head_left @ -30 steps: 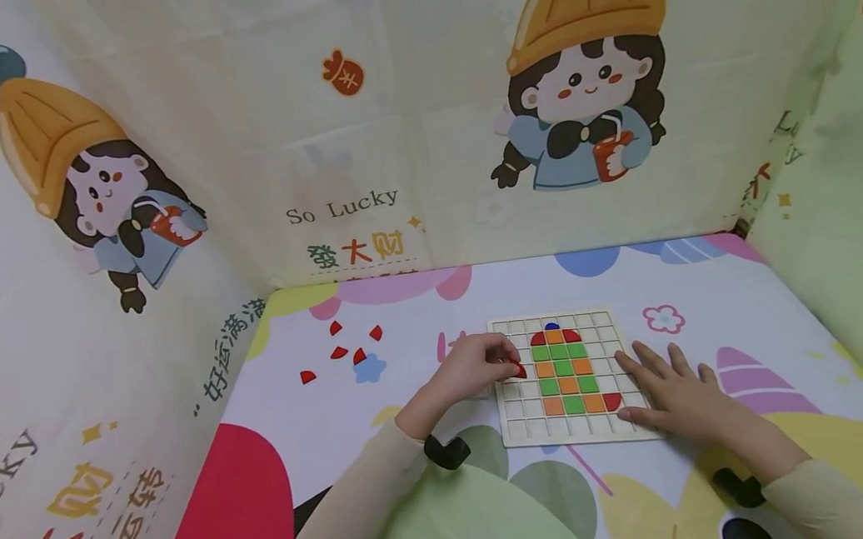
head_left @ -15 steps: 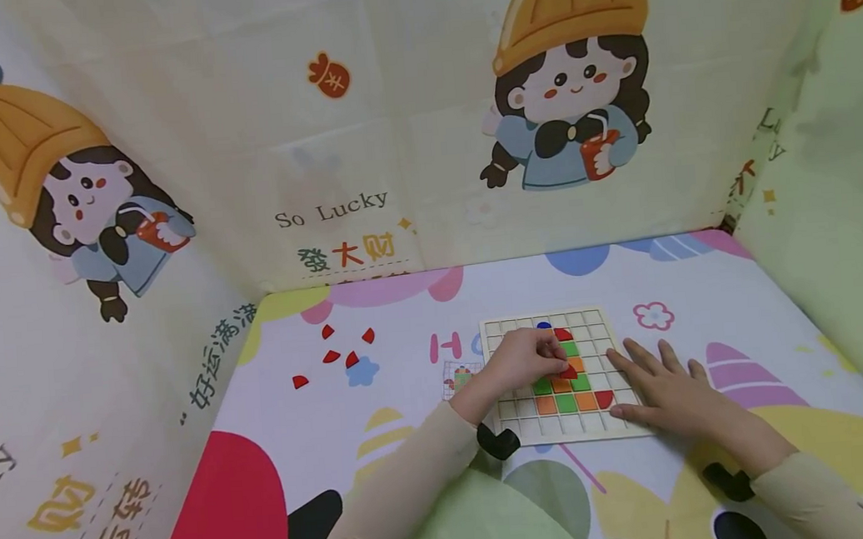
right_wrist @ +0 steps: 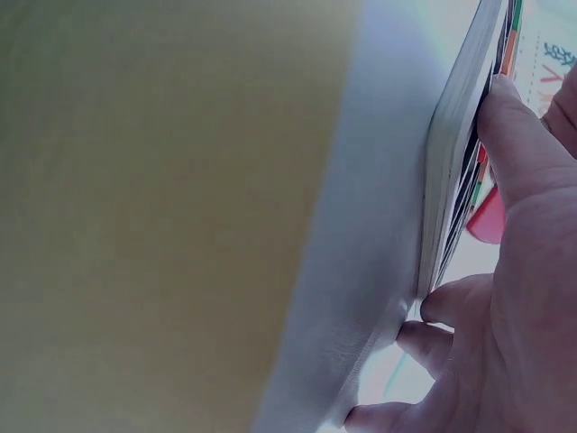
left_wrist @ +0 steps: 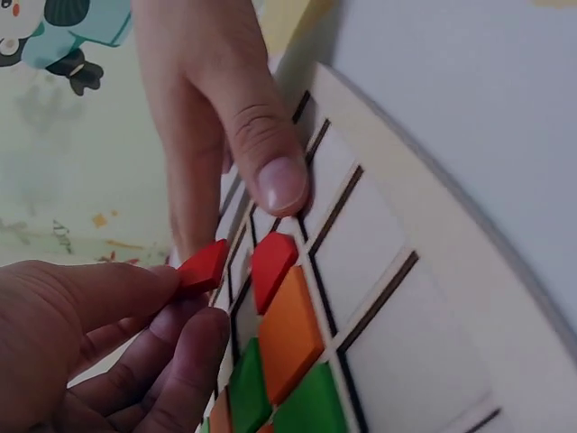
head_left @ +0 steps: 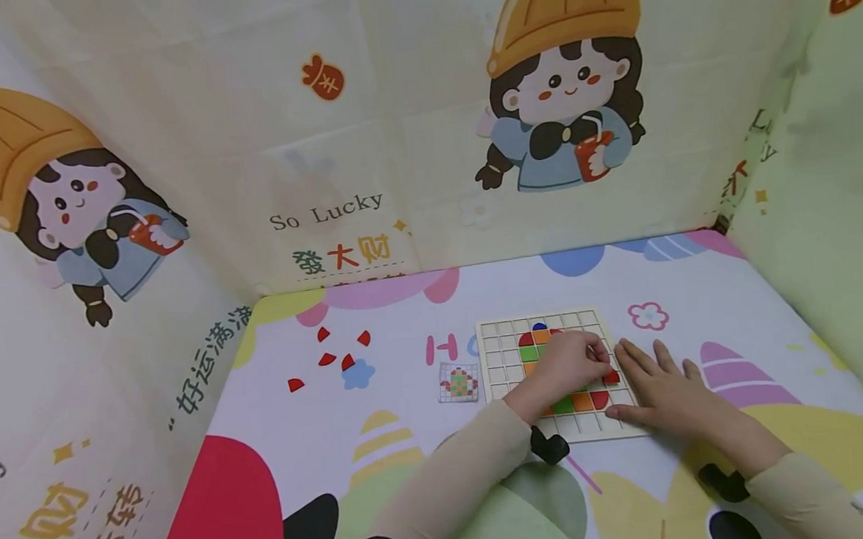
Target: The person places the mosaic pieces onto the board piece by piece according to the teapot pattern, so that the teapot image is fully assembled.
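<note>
A red quarter-round tile [head_left: 611, 377] is pinched between the thumb and fingertips of my left hand [head_left: 564, 367], over the right part of the white grid board [head_left: 504, 427]. In the left wrist view the held tile [left_wrist: 206, 269] is just off the board surface, beside a seated red tile [left_wrist: 272, 269]. Orange tiles [left_wrist: 290, 334] and green tiles [left_wrist: 311, 406] sit in cells near it. My right hand [head_left: 673, 399] rests at the board's right edge, fingers spread, its thumb on the board. My left hand hides part of the tile pattern.
Several loose red tiles [head_left: 327, 359] lie scattered on the printed tablecloth at the left. A small pattern card [head_left: 458, 383] lies left of the board. Printed cloth walls [head_left: 407, 137] stand behind and at both sides.
My left hand has carried the red tile rightward across the board, from its left edge to near my right hand. The right hand stays at the board's edge. The head view has shifted slightly.
</note>
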The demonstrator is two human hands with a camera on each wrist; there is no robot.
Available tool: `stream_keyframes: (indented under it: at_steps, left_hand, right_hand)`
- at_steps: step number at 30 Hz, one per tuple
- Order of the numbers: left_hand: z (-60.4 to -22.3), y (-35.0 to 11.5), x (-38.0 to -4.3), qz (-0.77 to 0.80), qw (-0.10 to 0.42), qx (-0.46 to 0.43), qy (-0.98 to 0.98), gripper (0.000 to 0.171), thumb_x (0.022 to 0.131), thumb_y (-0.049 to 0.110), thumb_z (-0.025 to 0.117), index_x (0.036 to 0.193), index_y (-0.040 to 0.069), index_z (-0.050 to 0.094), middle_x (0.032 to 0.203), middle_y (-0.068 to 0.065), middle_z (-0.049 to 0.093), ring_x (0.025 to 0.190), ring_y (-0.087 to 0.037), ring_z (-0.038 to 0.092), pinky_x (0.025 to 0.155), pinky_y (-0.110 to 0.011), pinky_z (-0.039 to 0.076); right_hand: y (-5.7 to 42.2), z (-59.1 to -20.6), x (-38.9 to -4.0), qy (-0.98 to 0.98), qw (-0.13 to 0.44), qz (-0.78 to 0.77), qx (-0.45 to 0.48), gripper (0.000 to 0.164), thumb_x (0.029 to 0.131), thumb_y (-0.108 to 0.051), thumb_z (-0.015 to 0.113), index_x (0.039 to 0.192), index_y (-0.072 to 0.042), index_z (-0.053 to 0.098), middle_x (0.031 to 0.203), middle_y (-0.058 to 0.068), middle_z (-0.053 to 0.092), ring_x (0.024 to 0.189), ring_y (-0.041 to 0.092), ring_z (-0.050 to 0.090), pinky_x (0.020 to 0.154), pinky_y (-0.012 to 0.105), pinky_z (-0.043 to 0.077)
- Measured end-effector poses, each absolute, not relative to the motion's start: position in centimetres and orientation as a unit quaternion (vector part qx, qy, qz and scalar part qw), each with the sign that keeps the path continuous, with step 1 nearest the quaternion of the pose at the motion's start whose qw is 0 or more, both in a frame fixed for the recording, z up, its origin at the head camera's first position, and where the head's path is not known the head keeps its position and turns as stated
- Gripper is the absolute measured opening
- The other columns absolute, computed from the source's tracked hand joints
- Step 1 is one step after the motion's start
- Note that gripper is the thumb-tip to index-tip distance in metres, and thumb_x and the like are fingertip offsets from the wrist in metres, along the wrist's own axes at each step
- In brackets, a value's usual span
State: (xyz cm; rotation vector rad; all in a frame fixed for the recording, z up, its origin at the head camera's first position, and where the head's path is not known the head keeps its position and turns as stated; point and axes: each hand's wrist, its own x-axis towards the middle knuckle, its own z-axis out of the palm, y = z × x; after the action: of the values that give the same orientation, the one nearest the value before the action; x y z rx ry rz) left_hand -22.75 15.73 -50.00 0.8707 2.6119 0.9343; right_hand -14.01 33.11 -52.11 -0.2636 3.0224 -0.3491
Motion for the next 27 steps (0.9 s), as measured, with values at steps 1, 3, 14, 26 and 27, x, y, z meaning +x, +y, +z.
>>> stream_keyframes:
  at_steps: [1,3,14,26,27]
  left_hand:
    - [-50.1,15.92,-22.68,0.312,0.116,0.298,0.894,0.016,0.093,0.024,0.077,0.08,0.024,0.068,0.065,0.017,0.058,0.063,0.001,0.051,0.057,-0.014,0.04]
    - [-50.22,16.18,-22.57,0.31,0.117,0.3,0.895,0.016,0.093,0.023,0.077,0.08,0.023,0.067,0.064,0.016,0.058,0.063,0.001,0.051,0.058,-0.013,0.04]
    - [-50.05,16.54,-22.39,0.276,0.092,0.338,0.895,0.005,0.1,0.02,0.068,0.098,0.024,0.07,0.082,0.016,0.059,0.073,0.001,0.052,0.064,-0.01,0.042]
    - [-49.95,16.29,-22.6,0.304,0.106,0.342,0.883,0.016,0.098,0.013,0.069,0.112,0.02,0.067,0.089,0.012,0.062,0.076,-0.001,0.053,0.065,-0.01,0.044]
    - [-49.98,16.25,-22.6,0.31,0.111,0.338,0.881,0.014,0.098,0.014,0.069,0.11,0.02,0.068,0.087,0.012,0.063,0.075,0.0,0.053,0.064,-0.01,0.044]
  right_hand:
    - [33.09,-52.09,-14.0,0.989,0.044,-0.113,-0.085,0.11,0.086,-0.073,0.064,0.159,0.002,0.031,0.164,0.025,0.029,0.142,0.071,0.02,0.1,0.088,0.02]
    - [33.06,-52.0,-13.97,0.989,0.044,-0.113,-0.083,0.11,0.086,-0.073,0.064,0.159,0.002,0.031,0.164,0.025,0.029,0.142,0.071,0.02,0.1,0.088,0.019]
    - [33.04,-52.23,-14.07,0.989,0.056,-0.115,-0.079,0.112,0.084,-0.074,0.065,0.16,0.0,0.029,0.165,0.025,0.027,0.142,0.071,0.018,0.1,0.089,0.018]
    - [33.09,-52.4,-14.25,0.988,0.056,-0.117,-0.08,0.111,0.085,-0.072,0.065,0.162,-0.003,0.025,0.166,0.024,0.025,0.142,0.071,0.018,0.101,0.089,0.017]
    - [33.1,-52.38,-14.28,0.988,0.056,-0.117,-0.082,0.11,0.085,-0.072,0.065,0.162,-0.004,0.026,0.166,0.024,0.025,0.142,0.071,0.018,0.101,0.089,0.017]
